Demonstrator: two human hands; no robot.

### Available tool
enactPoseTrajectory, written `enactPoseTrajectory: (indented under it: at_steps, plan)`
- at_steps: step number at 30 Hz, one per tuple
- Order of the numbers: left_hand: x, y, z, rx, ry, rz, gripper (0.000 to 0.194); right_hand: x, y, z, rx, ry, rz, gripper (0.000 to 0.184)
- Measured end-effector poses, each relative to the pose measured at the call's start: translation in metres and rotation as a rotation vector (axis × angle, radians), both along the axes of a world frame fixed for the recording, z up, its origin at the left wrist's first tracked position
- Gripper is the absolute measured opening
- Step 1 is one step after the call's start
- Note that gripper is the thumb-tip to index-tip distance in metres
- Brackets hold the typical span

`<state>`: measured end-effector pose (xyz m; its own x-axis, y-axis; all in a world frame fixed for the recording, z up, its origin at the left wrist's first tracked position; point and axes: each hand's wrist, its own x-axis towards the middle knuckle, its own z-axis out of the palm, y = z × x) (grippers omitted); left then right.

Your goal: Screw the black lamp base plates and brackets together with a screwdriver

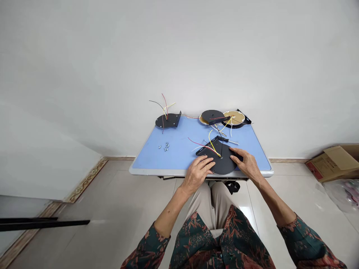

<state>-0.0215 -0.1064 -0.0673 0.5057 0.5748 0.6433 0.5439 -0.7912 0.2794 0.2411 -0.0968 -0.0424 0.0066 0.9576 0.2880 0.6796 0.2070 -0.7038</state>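
Observation:
A black round plate (224, 164) with a straight flanged edge lies at the front of the blue table. Yellow, red, white and black wires (215, 151) come up through its centre hole. My left hand (198, 171) grips its left rim, fingers on top. On the right rim, my right hand (244, 163) holds the plate between thumb and fingers. Just behind the plate is a screwdriver (227, 140) with a black handle. Several small screws (166, 147) lie to the left. The plate's underside is hidden.
A similar black plate with wires (165, 121) sits at the back left of the table (146, 160). At the back right, another black plate (212, 115) overlaps gold-coloured discs (235, 117). Behind is a wall; an open cardboard box (333, 162) stands on the floor at right.

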Motion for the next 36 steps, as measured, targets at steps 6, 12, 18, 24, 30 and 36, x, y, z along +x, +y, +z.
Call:
enactPoseTrajectory:
  at_steps: [6, 12, 18, 24, 30, 36]
  plan:
    - [-0.008, 0.009, 0.001, 0.043, 0.03, -0.033, 0.036, 0.001, -0.003, -0.003, 0.022, -0.042, -0.035, 0.046]
    - [-0.008, 0.01, 0.0, 0.056, 0.034, 0.039, 0.043, 0.003, -0.005, -0.001, -0.022, -0.072, -0.029, 0.049]
    - [-0.004, 0.008, -0.005, 0.044, 0.047, 0.064, 0.04, -0.005, -0.015, 0.0, -0.014, -0.093, -0.097, 0.051]
    - [-0.009, 0.009, -0.003, 0.024, 0.006, 0.001, 0.047, -0.009, -0.019, -0.001, -0.009, -0.091, -0.146, 0.052]
    - [-0.011, 0.014, 0.0, -0.04, -0.084, 0.035, 0.052, -0.008, -0.019, -0.001, -0.02, -0.084, -0.137, 0.056]
    - [-0.009, 0.013, -0.003, -0.029, -0.106, 0.009, 0.044, -0.008, -0.02, 0.001, -0.026, -0.083, -0.137, 0.056]
